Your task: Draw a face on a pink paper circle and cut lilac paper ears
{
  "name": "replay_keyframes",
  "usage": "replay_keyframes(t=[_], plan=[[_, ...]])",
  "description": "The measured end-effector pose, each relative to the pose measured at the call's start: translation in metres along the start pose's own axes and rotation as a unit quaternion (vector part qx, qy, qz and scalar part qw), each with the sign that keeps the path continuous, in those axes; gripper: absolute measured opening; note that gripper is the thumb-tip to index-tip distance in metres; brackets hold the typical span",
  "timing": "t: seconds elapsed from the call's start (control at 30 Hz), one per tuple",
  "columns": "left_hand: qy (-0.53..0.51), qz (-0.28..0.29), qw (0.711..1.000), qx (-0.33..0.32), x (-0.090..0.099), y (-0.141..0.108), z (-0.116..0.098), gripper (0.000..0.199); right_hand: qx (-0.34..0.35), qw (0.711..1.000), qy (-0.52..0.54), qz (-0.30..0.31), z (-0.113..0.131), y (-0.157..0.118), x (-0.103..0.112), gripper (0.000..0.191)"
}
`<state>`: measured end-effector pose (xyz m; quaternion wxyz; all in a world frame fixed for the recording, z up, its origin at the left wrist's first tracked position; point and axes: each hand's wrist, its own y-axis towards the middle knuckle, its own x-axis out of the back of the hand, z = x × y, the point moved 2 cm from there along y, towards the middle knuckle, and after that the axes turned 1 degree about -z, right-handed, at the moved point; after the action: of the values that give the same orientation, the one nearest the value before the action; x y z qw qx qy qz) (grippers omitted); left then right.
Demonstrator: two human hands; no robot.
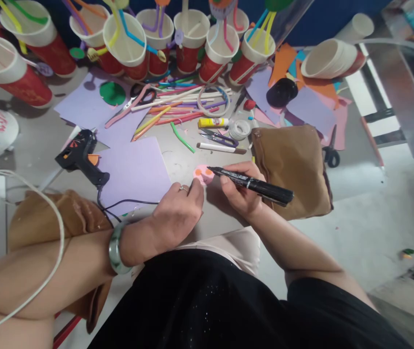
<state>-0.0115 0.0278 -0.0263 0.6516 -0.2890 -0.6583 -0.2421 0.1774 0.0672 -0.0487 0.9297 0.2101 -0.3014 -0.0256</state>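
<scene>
A small pink paper piece point(207, 180) with two orange dots lies on the grey table at the centre. My left hand point(183, 206), with a ring on one finger, presses its fingertips on the piece's lower left edge. Between the fingers of my right hand point(243, 186) is a black marker point(270, 190), its tip at the right orange dot. Just above my hands lies a brown and white pen point(221, 148). Lilac paper point(137, 169) is spread left of the pink piece.
Red and white cups point(129, 43) holding straws line the back. A black glue gun point(83, 155) with its cord lies left. Loose straws point(178, 104), purple-handled snips point(217, 137) and a tape roll point(239, 129) sit mid-table. A brown cushion point(290, 169) is at right.
</scene>
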Motion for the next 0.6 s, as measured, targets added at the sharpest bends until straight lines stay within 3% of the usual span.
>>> replay_keyframes(t=[0.23,0.4,0.6], plan=[[0.001,0.011,1.0,0.005,0.0036,0.0022,0.0002,0.05,-0.009,0.999,0.019,0.05,0.0085,0.0064,-0.0027,0.008],[-0.018,0.032,0.999,0.014,0.0047,0.0046,0.0002,0.051,-0.01,0.997,0.06,0.051,0.0069,0.0071,-0.0059,0.008],[-0.029,0.048,0.998,0.018,0.0069,0.0066,0.0004,0.054,-0.04,0.995,-0.034,0.08,0.0105,0.006,-0.0073,0.012]])
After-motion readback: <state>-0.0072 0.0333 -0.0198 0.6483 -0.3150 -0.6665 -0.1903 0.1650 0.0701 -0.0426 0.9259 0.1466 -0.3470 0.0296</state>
